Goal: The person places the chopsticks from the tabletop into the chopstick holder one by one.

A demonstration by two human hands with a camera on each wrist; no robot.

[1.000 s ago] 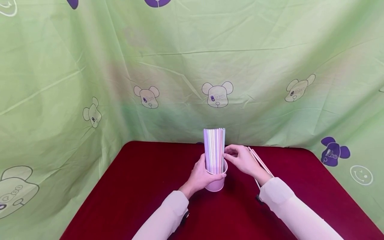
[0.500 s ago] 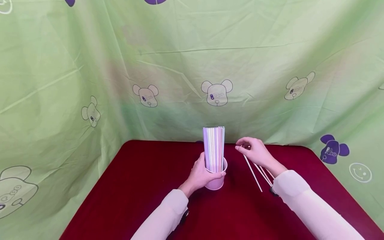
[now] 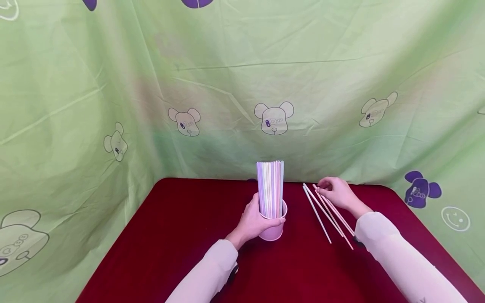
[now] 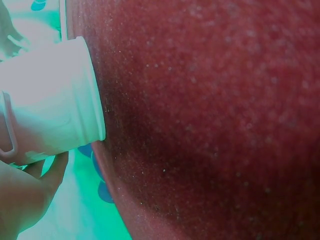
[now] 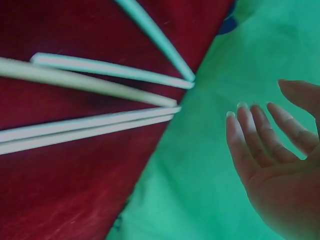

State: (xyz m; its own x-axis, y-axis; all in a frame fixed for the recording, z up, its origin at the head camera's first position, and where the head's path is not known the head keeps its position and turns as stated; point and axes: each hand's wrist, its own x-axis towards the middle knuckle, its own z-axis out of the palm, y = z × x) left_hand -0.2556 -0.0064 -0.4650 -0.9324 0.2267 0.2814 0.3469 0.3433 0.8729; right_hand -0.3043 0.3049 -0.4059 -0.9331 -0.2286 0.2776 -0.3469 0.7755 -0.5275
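Note:
My left hand (image 3: 253, 219) grips a pale pink cup (image 3: 270, 234), thumb along the front below the rim. A thick bundle of pastel straws (image 3: 270, 189) stands upright in the cup. In the left wrist view the cup (image 4: 50, 100) shows its side, with part of the left hand (image 4: 30, 197) beneath it. To the right, my right hand (image 3: 337, 193) hovers at the far ends of several loose straws (image 3: 318, 216). The right wrist view shows that hand (image 5: 275, 155) with loosely spread fingers, apart from the loose straws (image 5: 100, 120) and holding nothing.
The dark red tabletop (image 3: 189, 235) has rounded back corners. Just behind its far edge hangs a green printed cloth (image 3: 227, 147), which also runs along both sides.
My right hand has moved rightward from beside the bundle to the loose straws. A pale straw beneath it half a second ago now lies uncovered on the table. The left hand stays on the cup.

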